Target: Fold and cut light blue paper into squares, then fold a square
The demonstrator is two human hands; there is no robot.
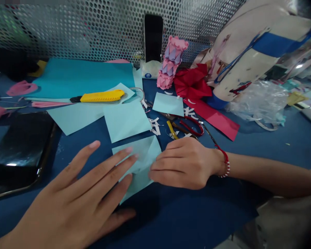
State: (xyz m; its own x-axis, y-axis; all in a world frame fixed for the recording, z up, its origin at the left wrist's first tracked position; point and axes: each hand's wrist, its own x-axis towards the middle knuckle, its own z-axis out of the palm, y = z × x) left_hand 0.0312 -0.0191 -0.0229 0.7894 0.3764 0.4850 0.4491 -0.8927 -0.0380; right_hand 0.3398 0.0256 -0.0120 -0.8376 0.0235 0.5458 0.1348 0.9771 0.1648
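A light blue sheet of paper (142, 150) with a crease across it lies on the dark blue table in front of me. My left hand (83, 193) is spread over its left side, fingertips touching or just above the paper. At its right edge my right hand (184, 162) is closed, the fingers curled together on the paper; the thumb is hidden. A red cord with silvery beads circles my right wrist. Just beyond lies another light blue square (126, 119), with a smaller light blue piece (168, 103) to its right.
A yellow cutter (102, 96) rests on paper sheets. Pliers with a red handle (194, 126) lie among white scraps. Farther back stand a phone (153, 38), a pink and purple folded-paper column (171, 62), a red paper flower (193, 82) and a bottle (248, 69). A black tablet-like device (18, 148) lies left.
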